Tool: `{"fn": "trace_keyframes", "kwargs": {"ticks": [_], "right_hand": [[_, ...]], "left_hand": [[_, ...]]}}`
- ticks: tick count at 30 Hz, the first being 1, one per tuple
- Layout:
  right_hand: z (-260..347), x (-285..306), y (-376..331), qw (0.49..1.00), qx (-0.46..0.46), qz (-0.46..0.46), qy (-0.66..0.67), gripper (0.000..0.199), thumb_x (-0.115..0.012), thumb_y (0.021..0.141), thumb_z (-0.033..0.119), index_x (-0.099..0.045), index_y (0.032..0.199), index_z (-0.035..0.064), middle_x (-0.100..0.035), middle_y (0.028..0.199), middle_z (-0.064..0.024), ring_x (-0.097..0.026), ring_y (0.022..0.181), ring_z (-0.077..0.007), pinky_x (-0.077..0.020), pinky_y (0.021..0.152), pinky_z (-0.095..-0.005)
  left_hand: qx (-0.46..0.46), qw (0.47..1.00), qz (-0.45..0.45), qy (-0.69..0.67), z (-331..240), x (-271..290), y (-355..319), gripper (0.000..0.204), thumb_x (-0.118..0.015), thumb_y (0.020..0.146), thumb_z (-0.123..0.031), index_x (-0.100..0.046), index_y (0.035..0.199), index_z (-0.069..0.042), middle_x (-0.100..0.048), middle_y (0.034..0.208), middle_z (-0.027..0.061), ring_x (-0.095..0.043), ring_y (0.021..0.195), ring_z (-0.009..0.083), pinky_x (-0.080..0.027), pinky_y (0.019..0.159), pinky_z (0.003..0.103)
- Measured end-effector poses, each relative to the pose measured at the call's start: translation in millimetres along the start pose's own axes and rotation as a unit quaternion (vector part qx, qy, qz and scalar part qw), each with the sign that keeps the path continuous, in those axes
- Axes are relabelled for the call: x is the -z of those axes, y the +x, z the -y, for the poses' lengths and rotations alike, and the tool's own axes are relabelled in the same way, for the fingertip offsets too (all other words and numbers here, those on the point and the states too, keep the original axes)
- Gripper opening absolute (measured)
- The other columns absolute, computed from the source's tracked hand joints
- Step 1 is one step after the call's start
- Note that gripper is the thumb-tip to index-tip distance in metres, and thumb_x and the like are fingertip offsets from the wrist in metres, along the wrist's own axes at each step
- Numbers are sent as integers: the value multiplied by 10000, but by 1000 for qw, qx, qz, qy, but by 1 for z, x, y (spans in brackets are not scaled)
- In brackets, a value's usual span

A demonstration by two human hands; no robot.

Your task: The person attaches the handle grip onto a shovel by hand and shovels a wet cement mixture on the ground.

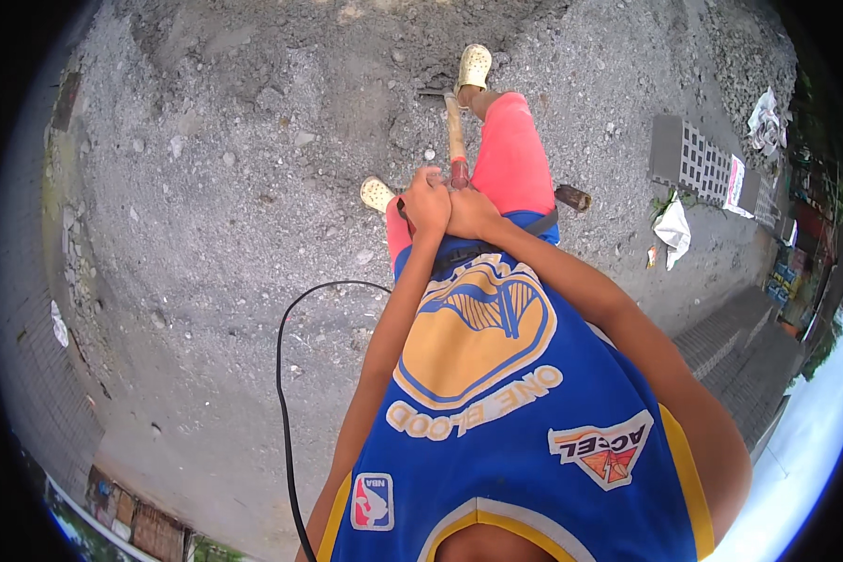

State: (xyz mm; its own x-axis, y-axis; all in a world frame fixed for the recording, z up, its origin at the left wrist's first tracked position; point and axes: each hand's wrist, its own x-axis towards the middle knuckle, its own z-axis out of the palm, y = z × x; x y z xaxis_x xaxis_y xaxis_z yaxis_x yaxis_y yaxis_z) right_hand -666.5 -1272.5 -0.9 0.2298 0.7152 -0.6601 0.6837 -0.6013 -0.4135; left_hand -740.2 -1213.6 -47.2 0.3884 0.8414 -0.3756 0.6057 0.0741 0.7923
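My two hands meet in front of my waist. My right hand (475,214) is closed at the near end of a long-handled tool with a pale wooden shaft (455,126) and a reddish-brown end piece (460,173). Pressed against its left side, my left hand (425,203) has curled fingers; what they hold, if anything, is hidden. The shaft runs forward between my legs toward the ground by my right foot. A thin dark piece (431,92) lies at its far end, too small to tell its kind.
I stand on grey gravel (225,206) in cream clogs (474,67). A short wood piece (572,197) lies right of my leg. Further right are a grey hollow-patterned block (702,159) and white plastic bags (672,229). A black cable (282,393) loops along my left side.
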Motion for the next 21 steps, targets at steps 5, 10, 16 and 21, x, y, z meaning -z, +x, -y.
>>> {"fn": "trace_keyframes", "kwargs": {"ticks": [5, 10, 16, 21], "right_hand": [[1, -2, -3, 1000, -5, 17, 20, 366, -563, 733, 371, -658, 861, 41, -649, 860, -211, -628, 827, -364, -498, 744, -449], [-1, -6, -3, 999, -1, 20, 49, 353, -560, 736, 357, -651, 889, 53, -648, 876, -209, -623, 840, -368, -494, 745, -450], [-1, -15, -4, 996, 17, -27, 81, 334, -564, 735, 333, -640, 894, 49, -645, 868, -212, -621, 829, -379, -495, 735, -455], [0, -13, -4, 999, -20, 14, 31, 367, -573, 731, 335, -623, 949, 45, -642, 876, -221, -628, 815, -371, -502, 724, -460]], "left_hand": [[10, 1000, -7, -1, 5, -2, -5, 178, -496, 780, -102, -631, 894, -79, -652, 836, 144, -616, 807, 325, -472, 737, 413], [5, 1000, 4, 17, 3, 1, -8, 170, -503, 766, -105, -639, 864, -77, -647, 848, 138, -610, 798, 329, -473, 724, 407], [6, 999, -24, 29, 8, 0, -9, 181, -507, 797, -135, -667, 876, -106, -656, 818, 152, -631, 759, 329, -486, 692, 392], [37, 999, 2, 8, 6, 1, -11, 181, -494, 818, -149, -654, 884, -96, -649, 859, 146, -615, 803, 333, -475, 725, 400]]}}
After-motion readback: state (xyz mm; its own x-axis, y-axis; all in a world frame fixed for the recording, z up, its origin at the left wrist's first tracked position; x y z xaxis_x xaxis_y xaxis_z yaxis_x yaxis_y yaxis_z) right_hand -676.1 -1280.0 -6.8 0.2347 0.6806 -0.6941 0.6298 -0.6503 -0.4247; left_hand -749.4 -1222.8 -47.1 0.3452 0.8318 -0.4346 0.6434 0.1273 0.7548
